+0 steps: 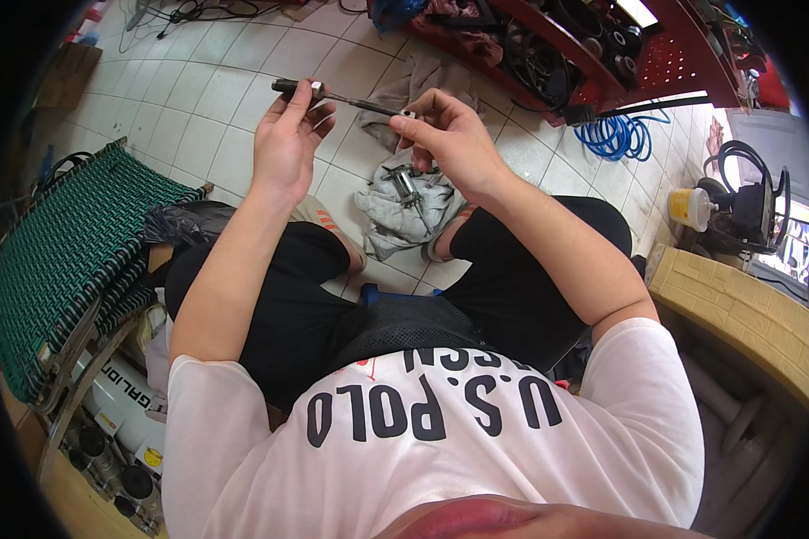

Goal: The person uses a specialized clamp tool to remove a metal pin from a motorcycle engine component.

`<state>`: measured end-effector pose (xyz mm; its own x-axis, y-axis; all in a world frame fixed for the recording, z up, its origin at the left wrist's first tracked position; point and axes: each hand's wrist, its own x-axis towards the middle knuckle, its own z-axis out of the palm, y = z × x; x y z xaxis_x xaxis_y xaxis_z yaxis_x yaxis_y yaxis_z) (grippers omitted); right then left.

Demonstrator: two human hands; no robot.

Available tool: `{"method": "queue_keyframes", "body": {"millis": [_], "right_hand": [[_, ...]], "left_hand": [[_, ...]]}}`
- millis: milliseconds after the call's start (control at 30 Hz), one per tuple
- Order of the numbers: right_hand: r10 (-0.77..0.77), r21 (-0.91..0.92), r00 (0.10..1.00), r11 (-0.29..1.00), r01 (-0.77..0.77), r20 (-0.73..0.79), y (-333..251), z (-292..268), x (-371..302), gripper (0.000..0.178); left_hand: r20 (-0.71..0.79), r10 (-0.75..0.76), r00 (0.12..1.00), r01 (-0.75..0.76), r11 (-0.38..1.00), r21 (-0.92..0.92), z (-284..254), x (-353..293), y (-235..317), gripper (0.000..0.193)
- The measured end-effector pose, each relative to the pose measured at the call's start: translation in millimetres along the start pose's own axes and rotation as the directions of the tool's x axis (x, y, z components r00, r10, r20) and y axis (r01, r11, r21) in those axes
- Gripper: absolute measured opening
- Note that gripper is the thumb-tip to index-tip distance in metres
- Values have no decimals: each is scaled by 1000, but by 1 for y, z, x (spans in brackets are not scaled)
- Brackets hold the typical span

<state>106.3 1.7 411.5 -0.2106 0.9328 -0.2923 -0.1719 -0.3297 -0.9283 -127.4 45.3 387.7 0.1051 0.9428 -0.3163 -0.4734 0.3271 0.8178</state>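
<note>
A slim dark metal rod (360, 103) with a thicker black end and a shiny hex collar (318, 89) spans the space between my hands above the floor. My left hand (283, 148) is closed on its thick end, thumb by the collar. The fingers of my right hand (454, 139) pinch the other end, where a small bright piece shows at the tip; I cannot make out its kind. Below, between my feet, a silvery metal part (406, 186) with a cylindrical body lies on a crumpled grey cloth (391, 223), touched by neither hand.
A red metal rack (638, 90) with tools and parts stands at the far right, a coiled blue hose (616, 136) beneath it. On the left is a green woven seat (72, 242) near a white tank (121, 404). A white tub (689, 208) and tan padded piece (737, 305) are right.
</note>
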Motion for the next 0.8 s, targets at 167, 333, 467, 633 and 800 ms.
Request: {"method": "queue_keyframes", "body": {"millis": [167, 333, 467, 633, 800], "right_hand": [[8, -3, 1000, 1000, -8, -5, -1, 1, -1, 24], [8, -5, 1000, 1000, -8, -5, -2, 1, -1, 23], [9, -10, 1000, 1000, -9, -11, -1, 0, -1, 23], [13, -1, 1000, 1000, -13, -6, 0, -1, -1, 23], [-20, 5, 1000, 1000, 21, -4, -4, -3, 2, 23]], "left_hand": [[3, 4, 1000, -4, 1000, 16, 3, -2, 0, 27], [15, 1, 1000, -1, 1000, -2, 0, -1, -2, 26], [23, 5, 1000, -5, 1000, 6, -1, -1, -3, 26], [27, 7, 1000, -7, 1000, 14, -2, -1, -3, 27], [61, -84, 995, 90, 989, -120, -4, 1, 3, 28]]}}
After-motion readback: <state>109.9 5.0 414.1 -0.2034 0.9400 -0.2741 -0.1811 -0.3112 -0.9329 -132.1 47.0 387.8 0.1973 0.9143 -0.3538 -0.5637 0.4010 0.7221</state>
